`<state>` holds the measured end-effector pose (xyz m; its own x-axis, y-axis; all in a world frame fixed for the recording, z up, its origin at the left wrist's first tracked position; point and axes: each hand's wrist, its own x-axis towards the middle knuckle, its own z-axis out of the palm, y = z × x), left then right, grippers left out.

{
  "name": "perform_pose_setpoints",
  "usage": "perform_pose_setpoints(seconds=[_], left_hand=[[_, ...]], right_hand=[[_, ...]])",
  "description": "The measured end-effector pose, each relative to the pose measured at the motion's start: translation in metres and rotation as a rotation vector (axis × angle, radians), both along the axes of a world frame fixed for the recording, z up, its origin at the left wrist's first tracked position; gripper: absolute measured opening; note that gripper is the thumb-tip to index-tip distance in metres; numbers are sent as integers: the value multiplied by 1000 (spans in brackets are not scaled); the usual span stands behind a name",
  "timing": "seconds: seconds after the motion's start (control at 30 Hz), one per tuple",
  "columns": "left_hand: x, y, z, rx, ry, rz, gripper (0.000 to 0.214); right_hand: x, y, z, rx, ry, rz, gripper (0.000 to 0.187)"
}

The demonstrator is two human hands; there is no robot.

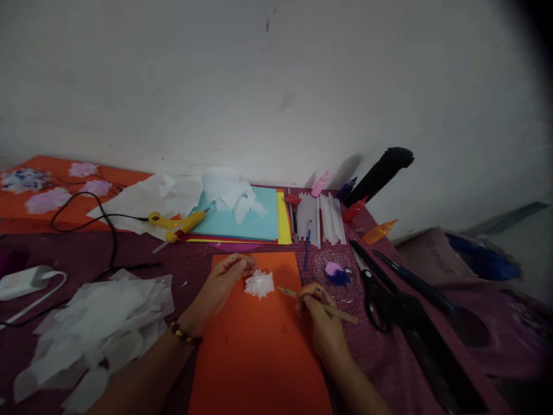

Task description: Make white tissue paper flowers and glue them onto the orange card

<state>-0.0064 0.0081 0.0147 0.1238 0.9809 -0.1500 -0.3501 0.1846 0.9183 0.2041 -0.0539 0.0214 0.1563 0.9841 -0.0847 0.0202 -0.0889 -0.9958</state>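
A small ruffled white paper flower (260,284) lies on an orange sheet (259,357) in front of me. At its upper left edge is my left hand (228,276), fingers bent and drawn together; whether they pinch a petal or anything else is hidden. My right hand (322,314) is closed around a thin tan wooden stick (339,313), held like a pen. Its pointed end is directed at the flower from the right, with a small gap between them. I cannot make out whether that end has bristles.
Left are cut white paper pieces (108,317) and a yellow glue gun (185,226) with a black cord. A palette with pink and blue paint (337,274), a blue paintbrush (308,245), scissors (374,294) and an orange bottle (380,231) lie right. Pink flowers (47,200) rest far left.
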Motion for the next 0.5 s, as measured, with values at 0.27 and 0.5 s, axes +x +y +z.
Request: perform_pose_setpoints(seconds=[0.27,0.5], left_hand=[[-7,3,3,43,15,492,21],[-3,-8,7,219,460,289,20]], right_hand=[[-7,0,6,98,-163,91,18],[-6,-3,3,193,-291,175,21]])
